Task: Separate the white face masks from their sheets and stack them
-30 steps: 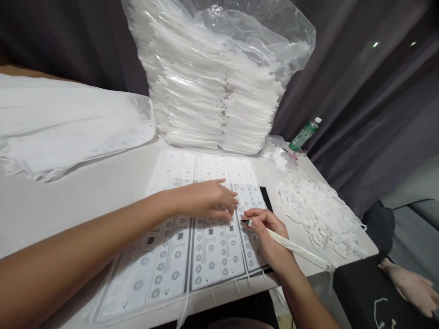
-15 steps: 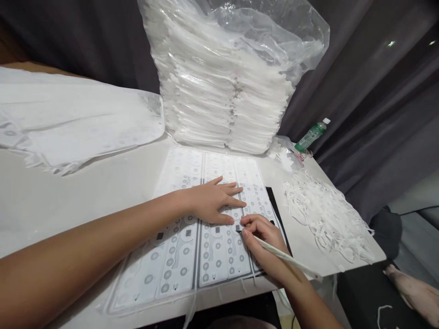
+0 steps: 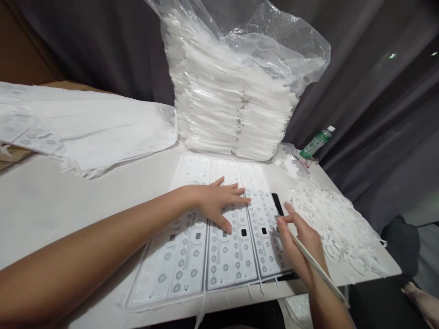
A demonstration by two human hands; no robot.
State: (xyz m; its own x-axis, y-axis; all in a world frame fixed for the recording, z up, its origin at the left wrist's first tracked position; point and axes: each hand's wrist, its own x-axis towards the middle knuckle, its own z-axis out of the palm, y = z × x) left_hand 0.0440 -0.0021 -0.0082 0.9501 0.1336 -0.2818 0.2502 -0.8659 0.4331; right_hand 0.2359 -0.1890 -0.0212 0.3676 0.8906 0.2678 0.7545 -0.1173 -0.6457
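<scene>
Thin white sheet (image 3: 222, 262) is lying flat on the smooth pale table (image 3: 103, 196), showing grey rings and dark squares in long panels. Crinkly clear bag (image 3: 233, 100) of ragged white layers is standing behind it; stringy white heap (image 3: 336, 228) is sitting to the right, green bottle (image 3: 316, 144) beyond. Left hand (image 3: 219, 201) is resting palm-down on the sheet, fingers spread wide, gripping nothing. Right hand (image 3: 305, 237), slightly blurred, is curling mostly closed, pinching a slim white stick (image 3: 322, 273) by the sheet's right edge; can't tell if its tip is touching

Slim white tool (image 3: 319, 268), tip blurred
</scene>
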